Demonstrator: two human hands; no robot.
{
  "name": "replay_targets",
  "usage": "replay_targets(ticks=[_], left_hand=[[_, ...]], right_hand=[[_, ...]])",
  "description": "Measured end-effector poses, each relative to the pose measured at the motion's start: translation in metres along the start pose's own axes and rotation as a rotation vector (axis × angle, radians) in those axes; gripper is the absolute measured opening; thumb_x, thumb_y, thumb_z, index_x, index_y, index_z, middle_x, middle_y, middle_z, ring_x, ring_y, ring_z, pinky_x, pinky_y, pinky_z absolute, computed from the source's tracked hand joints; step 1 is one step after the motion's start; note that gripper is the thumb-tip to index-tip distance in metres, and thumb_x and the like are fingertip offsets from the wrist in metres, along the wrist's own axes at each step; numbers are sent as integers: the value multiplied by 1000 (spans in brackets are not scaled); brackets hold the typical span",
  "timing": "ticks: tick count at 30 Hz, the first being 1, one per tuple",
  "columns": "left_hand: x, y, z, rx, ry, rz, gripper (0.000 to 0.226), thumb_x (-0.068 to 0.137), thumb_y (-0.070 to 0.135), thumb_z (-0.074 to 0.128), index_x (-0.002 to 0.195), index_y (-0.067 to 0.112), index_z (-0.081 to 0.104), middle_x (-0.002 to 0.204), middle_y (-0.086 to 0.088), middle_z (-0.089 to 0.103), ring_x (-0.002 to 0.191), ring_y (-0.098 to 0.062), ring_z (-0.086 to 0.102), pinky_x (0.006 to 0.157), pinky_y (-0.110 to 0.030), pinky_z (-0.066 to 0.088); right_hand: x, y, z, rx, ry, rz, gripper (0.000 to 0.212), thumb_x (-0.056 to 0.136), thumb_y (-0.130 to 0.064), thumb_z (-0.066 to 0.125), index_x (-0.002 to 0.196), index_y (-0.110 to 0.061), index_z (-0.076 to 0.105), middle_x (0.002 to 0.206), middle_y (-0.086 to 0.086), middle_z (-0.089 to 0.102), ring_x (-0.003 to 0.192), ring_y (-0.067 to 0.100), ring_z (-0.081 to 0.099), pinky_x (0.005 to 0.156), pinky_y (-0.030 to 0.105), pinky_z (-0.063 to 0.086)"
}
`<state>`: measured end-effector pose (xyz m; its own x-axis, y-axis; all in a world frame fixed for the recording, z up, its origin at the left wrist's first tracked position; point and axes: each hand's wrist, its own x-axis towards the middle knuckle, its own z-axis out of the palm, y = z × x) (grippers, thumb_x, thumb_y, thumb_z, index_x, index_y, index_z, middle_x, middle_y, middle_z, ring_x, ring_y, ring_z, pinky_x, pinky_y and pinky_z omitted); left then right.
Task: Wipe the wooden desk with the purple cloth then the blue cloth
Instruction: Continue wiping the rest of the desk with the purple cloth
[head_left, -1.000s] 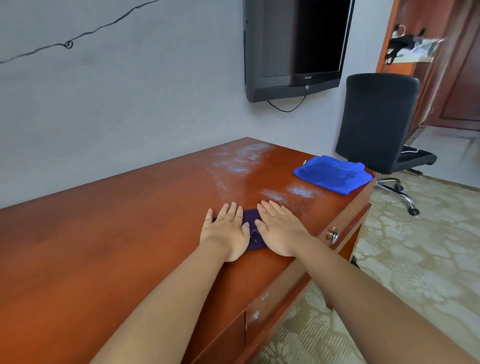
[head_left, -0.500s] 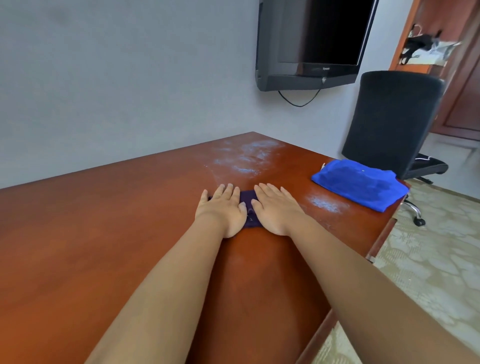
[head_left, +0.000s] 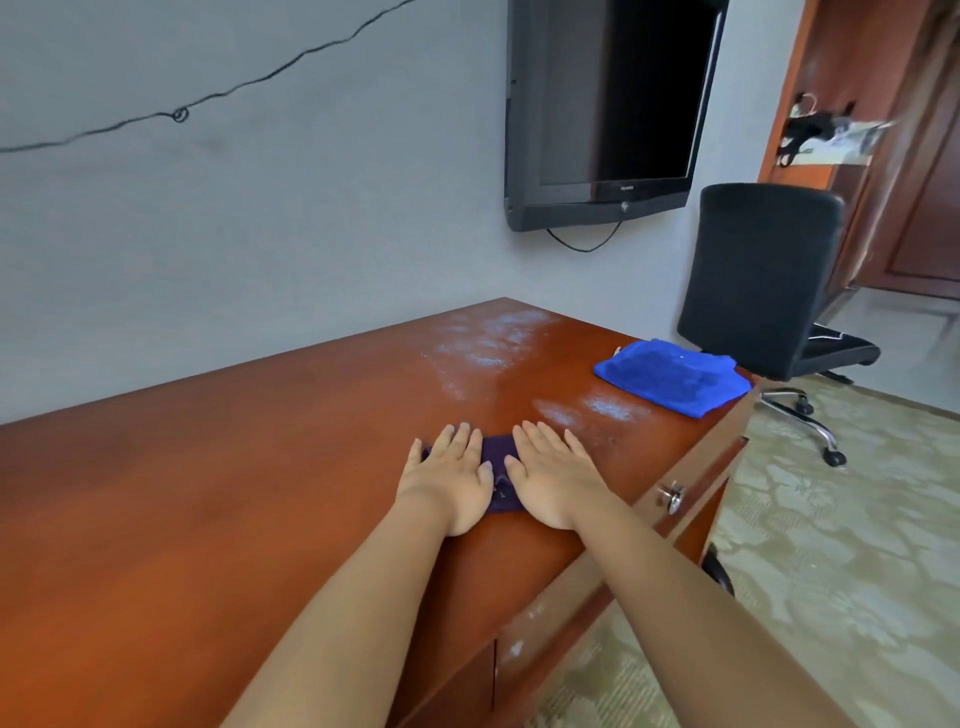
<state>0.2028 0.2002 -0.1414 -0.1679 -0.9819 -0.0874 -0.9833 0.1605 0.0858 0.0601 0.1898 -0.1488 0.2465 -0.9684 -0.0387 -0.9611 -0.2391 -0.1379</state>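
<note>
Purple cloth (head_left: 497, 475) is laid flat on the reddish-brown wooden worktop (head_left: 218, 483), near its front edge, and is largely covered by both hands. The left hand (head_left: 448, 480) is pressed palm-down on the cloth's left part, its fingers (head_left: 457, 441) extended and held close together. The right hand (head_left: 556, 478) is pressed palm-down on the right part, its fingers (head_left: 545, 441) extended and slightly fanned. Nothing is pinched; the cloth is held only by downward pressure. A strip of cloth is exposed between the two hands. White powdery smears (head_left: 488, 340) are seen on the worktop beyond the hands. The blue cloth (head_left: 672, 375) is folded at the far right corner, well apart from the hands. A black office chair (head_left: 758, 275) is placed beside that corner.
</note>
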Motion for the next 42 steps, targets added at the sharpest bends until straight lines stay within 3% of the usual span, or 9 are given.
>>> replay_targets(ticks=[6, 14, 42], left_hand=[[-45, 12, 6, 9, -3, -4, 55, 103, 37, 8, 153, 17, -3, 160, 2, -9, 147, -13, -10, 119, -44, -3], [-43, 11, 7, 16, 5, 22, 55, 103, 38, 8, 153, 19, -2, 161, 3, -8, 147, -13, -10, 119, -45, -5], [145, 15, -6, 80, 36, 63, 55, 102, 37, 6, 153, 18, -3, 161, 1, -8, 147, -14, -9, 118, -49, -7]], right_hand=[[-47, -7, 4, 2, -7, 9, 56, 103, -37, 8, 153, -15, -3, 160, -1, -8, 147, 12, -10, 119, 36, -8], [-46, -6, 5, -8, 6, 6, 56, 103, -37, 9, 153, -15, -2, 161, -2, -5, 147, 12, -8, 119, 36, -6], [119, 64, -11, -22, 37, 101, 55, 103, -36, 11, 154, -16, 2, 161, -1, -1, 147, 13, -4, 119, 35, -4]])
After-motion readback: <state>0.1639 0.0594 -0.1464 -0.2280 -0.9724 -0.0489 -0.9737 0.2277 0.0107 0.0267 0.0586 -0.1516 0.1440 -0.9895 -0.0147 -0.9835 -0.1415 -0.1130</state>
